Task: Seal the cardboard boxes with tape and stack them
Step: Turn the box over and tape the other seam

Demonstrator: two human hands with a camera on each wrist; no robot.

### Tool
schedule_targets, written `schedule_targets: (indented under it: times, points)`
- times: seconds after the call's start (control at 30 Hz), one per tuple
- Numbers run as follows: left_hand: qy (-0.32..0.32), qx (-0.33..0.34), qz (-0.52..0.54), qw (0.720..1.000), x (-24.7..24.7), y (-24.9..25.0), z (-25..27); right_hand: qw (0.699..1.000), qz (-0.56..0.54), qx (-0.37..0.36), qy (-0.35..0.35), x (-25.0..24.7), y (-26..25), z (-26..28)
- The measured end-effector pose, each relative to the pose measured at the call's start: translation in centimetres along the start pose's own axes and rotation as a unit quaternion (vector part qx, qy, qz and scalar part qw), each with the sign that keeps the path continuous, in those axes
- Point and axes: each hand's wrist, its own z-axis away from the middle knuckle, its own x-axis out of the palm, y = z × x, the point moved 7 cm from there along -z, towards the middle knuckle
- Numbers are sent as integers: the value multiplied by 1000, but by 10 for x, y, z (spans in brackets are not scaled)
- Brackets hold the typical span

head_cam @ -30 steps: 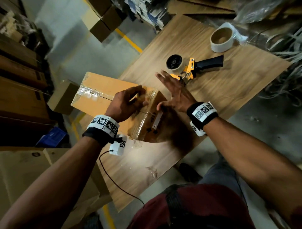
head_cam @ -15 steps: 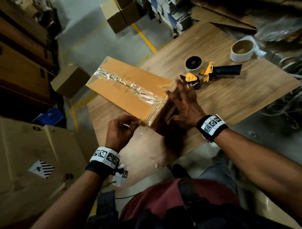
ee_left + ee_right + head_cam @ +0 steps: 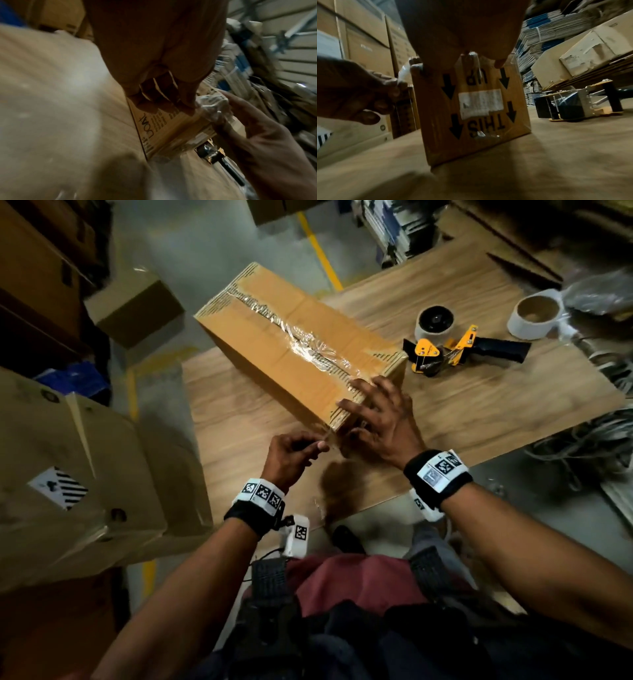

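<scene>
Cardboard box lies on the wooden table, its near end under the right hand, whose fingers are spread flat over the top corner and down the end face. Just to that hand's left, the left hand has its fingers curled, pinching a loose tail of clear tape at the box's near corner. To finish this seal well, I judge the left hand should pull the tail taut and lay it down the end face while the right palm smooths it from the seam outward, pressing out wrinkles. The box's long axis runs away from the hands, slanting to the far left; its printed arrows point down, so it seems to sit inverted. Beyond the right hand lies the tape dispenser
</scene>
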Motion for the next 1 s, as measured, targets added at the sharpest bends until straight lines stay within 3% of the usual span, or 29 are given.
schedule_targets:
  times: [0.13,0.27,0.4,0.5,0.63,0.83,0.9,1.0]
  points:
    - [-28,-78,117,990,19,-19,-1,1000,-9,-2,-28,-2,0,3]
    - [27,-75,134,988,23,-24,-6,998,-22,23,-45,-9,-7,4]
    - [84,-51,141,985,24,-20,-2,999,29,39,-16,-11,-16,-2]
    - [126,-75,165,975,25,-33,-3,998,36,58,14,-3,-16,-7]
    - [152,-100,160,970,25,-49,-10,998,7,11,60,-4,-7,-5]
    - [108,-128,251,953,37,-59,-22,995,8,-49,84,-9,0,-7]
    - [75,-166,316,931,50,-67,-19,994,-3,-63,91,-11,0,-6]
    - [34,-235,455,858,76,-74,-11,993,2,-67,96,-12,-2,-4]
